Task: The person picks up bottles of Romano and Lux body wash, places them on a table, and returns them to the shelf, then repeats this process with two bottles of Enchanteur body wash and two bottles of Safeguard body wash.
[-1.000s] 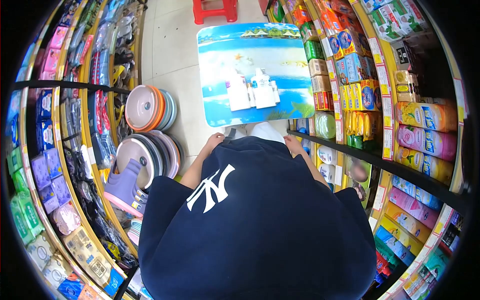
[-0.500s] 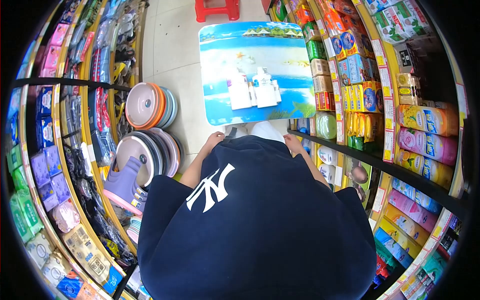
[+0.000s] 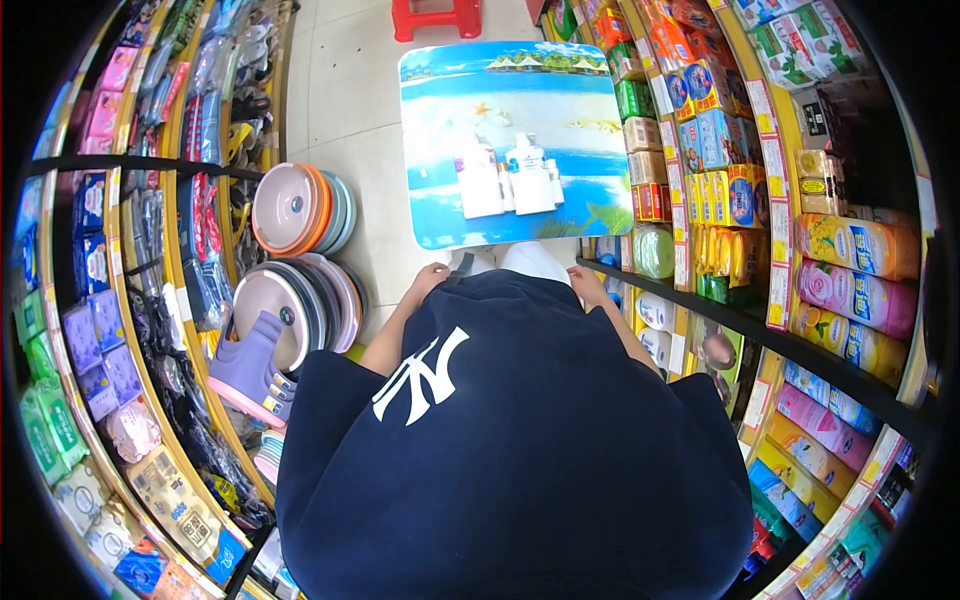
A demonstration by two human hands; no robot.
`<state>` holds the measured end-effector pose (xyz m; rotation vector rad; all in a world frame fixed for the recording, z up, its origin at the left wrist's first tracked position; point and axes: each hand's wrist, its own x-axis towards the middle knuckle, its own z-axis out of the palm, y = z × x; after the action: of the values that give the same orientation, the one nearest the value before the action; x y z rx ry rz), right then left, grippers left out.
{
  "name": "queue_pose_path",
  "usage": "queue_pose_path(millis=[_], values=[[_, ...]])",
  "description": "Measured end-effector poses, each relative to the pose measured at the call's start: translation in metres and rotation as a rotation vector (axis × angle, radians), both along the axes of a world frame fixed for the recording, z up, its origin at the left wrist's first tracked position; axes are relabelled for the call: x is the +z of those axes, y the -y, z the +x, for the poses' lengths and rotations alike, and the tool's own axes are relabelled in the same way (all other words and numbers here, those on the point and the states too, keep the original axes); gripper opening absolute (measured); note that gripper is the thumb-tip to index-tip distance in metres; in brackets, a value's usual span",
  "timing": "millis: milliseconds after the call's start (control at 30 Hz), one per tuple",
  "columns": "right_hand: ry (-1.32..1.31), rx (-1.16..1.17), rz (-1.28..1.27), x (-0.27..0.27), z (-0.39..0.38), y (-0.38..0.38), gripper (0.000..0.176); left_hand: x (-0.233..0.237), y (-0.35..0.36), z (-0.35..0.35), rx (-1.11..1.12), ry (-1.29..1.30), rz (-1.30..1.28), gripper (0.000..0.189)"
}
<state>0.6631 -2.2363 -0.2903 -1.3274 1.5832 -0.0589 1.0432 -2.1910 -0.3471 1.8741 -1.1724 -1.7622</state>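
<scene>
My left hand [image 3: 431,275] is by the hem of the dark shirt [image 3: 520,430], at my left thigh and close to a grey strap [image 3: 463,265]. On the other side, my right hand [image 3: 585,280] rests by the hem near the white trousers [image 3: 537,260]. Both hands are small in view and their fingers partly hidden, so their grip cannot be made out. Beyond them a small table [image 3: 430,130] with a beach picture carries a white bottle [image 3: 481,185] on the left and a white pump bottle [image 3: 530,175] on the right, with slimmer white items beside them. Neither hand touches these.
Stacked basins [image 3: 285,210] and a purple stool [image 3: 250,365] stand on the left. A red stool [image 3: 437,18] is beyond the table. Packed shelves line both sides, with soap boxes [image 3: 720,195] at right and tissue packs [image 3: 100,330] at left. Tiled floor [image 3: 345,90] shows between.
</scene>
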Motion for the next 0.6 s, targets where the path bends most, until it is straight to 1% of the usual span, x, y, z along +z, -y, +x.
queue_pose_path(millis=[200,300,400,467,500,600], values=[[-0.017,0.024,-0.004,-0.002,-0.002,0.004,0.029,-0.005,0.001,-0.001,-0.013,-0.003,-0.018,0.036],[-0.032,-0.041,0.08,0.005,-0.004,0.007,0.028,-0.002,-0.001,-0.003,-0.014,-0.005,-0.016,0.036],[-0.064,0.019,0.019,0.002,-0.008,0.009,0.027,-0.001,-0.002,-0.005,-0.053,0.048,-0.067,0.034],[-0.068,0.031,0.027,0.013,-0.005,0.012,0.027,0.037,0.005,-0.014,0.029,0.012,0.036,0.032],[-0.071,0.036,0.029,0.017,-0.005,0.014,0.027,0.046,0.007,-0.016,0.07,-0.007,0.086,0.031],[-0.04,0.045,0.014,0.021,-0.004,0.019,0.027,0.056,0.011,-0.017,0.14,-0.002,0.102,0.03]])
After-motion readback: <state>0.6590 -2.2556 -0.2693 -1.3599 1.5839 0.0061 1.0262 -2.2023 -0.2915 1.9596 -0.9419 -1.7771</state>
